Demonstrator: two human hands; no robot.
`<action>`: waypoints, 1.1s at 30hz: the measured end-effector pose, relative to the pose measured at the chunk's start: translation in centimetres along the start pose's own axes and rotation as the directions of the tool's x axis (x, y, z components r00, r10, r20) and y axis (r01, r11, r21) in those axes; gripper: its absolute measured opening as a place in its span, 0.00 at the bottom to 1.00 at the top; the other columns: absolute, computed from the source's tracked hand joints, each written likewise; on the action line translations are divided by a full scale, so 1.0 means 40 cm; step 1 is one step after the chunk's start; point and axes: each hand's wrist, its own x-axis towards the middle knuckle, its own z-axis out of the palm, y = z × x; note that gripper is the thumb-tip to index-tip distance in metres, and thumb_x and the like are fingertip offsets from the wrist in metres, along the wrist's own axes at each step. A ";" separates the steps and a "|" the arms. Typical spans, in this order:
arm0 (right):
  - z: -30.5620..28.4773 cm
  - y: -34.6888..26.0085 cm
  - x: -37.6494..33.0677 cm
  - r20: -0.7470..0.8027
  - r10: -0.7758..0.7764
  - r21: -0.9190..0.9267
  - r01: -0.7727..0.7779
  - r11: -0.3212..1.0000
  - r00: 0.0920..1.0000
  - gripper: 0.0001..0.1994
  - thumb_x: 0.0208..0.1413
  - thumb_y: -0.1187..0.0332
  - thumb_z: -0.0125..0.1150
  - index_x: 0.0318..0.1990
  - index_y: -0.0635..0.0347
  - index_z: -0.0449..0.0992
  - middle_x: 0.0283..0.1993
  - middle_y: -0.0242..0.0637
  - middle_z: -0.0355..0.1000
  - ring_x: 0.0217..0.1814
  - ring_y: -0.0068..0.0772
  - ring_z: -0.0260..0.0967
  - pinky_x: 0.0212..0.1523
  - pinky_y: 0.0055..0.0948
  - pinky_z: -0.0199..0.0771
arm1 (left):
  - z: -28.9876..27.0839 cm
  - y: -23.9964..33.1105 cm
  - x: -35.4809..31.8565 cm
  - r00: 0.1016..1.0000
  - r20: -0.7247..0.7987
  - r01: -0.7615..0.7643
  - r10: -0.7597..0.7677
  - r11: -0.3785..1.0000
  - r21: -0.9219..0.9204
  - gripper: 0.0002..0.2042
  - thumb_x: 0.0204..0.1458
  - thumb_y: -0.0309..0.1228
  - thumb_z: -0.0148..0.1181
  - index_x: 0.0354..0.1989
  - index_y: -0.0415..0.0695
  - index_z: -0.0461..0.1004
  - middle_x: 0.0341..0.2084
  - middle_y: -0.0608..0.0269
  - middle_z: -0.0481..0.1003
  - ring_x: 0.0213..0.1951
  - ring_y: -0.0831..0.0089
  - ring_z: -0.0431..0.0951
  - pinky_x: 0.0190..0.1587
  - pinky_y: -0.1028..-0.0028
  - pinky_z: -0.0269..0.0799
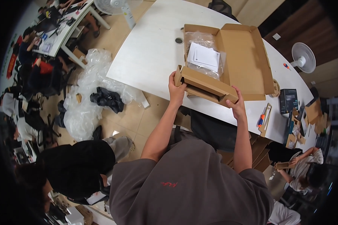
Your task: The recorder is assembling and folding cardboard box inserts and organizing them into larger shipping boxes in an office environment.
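In the head view, the open cardboard box [248, 62] serves as the reference point; it lies on the white table [146, 56] with its lid folded back to the right, which appears to leave its tray accessible from above. The folded cardboard piece [208, 83] is positioned at the near edge of the box, on the person's side. The left hand [177, 90] grips its left end and the right hand [237, 107] grips its right end; this two-ended grasp presumably keeps the long, hollow part level and its folds together. Its slot-like opening faces the person. Contact between the piece and the box edge cannot be confirmed from this overhead angle. Inside the box, a white paper packet [203, 57] rests on clear plastic wrap [199, 37], probably set on top to stay flat and visible. To the right of the box stands a dark printed carton [288, 100]; nearer the person, an orange-and-blue tool [260, 120] lies apart from the box, likely clear of the handling area.
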 end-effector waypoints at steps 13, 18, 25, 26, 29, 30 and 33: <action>-0.017 0.048 -0.052 -0.197 0.012 0.227 0.033 0.973 0.980 0.44 0.37 0.77 0.77 0.65 0.65 0.58 0.57 0.40 0.67 0.61 0.36 0.65 0.59 0.32 0.68 | 0.092 0.060 0.004 0.927 0.025 -0.371 0.374 0.906 0.205 0.37 0.38 0.13 0.62 0.60 0.39 0.55 0.53 0.56 0.62 0.56 0.65 0.64 0.61 0.70 0.60; 0.044 0.005 -0.019 -0.204 0.015 0.077 0.001 0.997 0.979 0.46 0.44 0.68 0.76 0.68 0.64 0.52 0.58 0.42 0.65 0.60 0.37 0.65 0.58 0.33 0.69 | 0.089 0.062 0.081 0.985 -0.151 -0.050 0.081 0.978 0.201 0.36 0.41 0.13 0.60 0.61 0.39 0.53 0.53 0.55 0.62 0.54 0.65 0.66 0.58 0.69 0.64; 0.099 -0.039 -0.034 -0.203 -0.089 -0.215 0.044 0.976 0.975 0.52 0.44 0.59 0.76 0.70 0.66 0.45 0.61 0.48 0.62 0.60 0.38 0.64 0.58 0.33 0.69 | 0.105 0.078 0.118 0.985 -0.171 0.038 0.005 0.968 0.246 0.33 0.44 0.15 0.60 0.60 0.37 0.53 0.54 0.52 0.62 0.54 0.62 0.68 0.57 0.68 0.66; 0.100 -0.039 -0.031 -0.222 -0.087 -0.214 0.038 0.976 0.971 0.52 0.44 0.58 0.76 0.70 0.67 0.46 0.61 0.50 0.62 0.62 0.39 0.63 0.58 0.34 0.68 | 0.111 0.082 0.113 0.988 -0.142 -0.014 0.058 0.955 0.295 0.33 0.44 0.15 0.60 0.60 0.37 0.53 0.53 0.51 0.62 0.55 0.62 0.68 0.57 0.67 0.66; 0.098 -0.018 -0.009 -0.352 -0.015 -0.182 -0.053 0.982 0.936 0.50 0.43 0.59 0.76 0.68 0.68 0.48 0.61 0.53 0.63 0.64 0.42 0.62 0.60 0.35 0.66 | 0.130 0.087 0.095 0.982 -0.076 -0.124 0.174 0.890 0.438 0.33 0.43 0.17 0.62 0.60 0.36 0.54 0.53 0.48 0.64 0.55 0.58 0.68 0.58 0.66 0.65; 0.092 -0.002 0.000 -0.356 -0.015 -0.178 -0.052 0.983 0.934 0.50 0.43 0.59 0.76 0.68 0.68 0.48 0.61 0.53 0.63 0.64 0.42 0.62 0.60 0.35 0.66 | 0.139 0.093 0.086 0.982 -0.071 -0.126 0.174 0.889 0.440 0.33 0.43 0.17 0.62 0.60 0.36 0.54 0.53 0.48 0.64 0.55 0.58 0.68 0.58 0.66 0.65; 0.095 0.018 0.015 -0.457 -0.120 -0.282 -0.016 0.959 0.881 0.48 0.41 0.63 0.75 0.67 0.68 0.50 0.57 0.52 0.66 0.61 0.43 0.65 0.59 0.36 0.67 | 0.155 0.111 0.067 0.966 -0.023 -0.208 0.258 0.825 0.526 0.34 0.43 0.19 0.64 0.59 0.35 0.55 0.52 0.44 0.67 0.54 0.54 0.70 0.59 0.64 0.64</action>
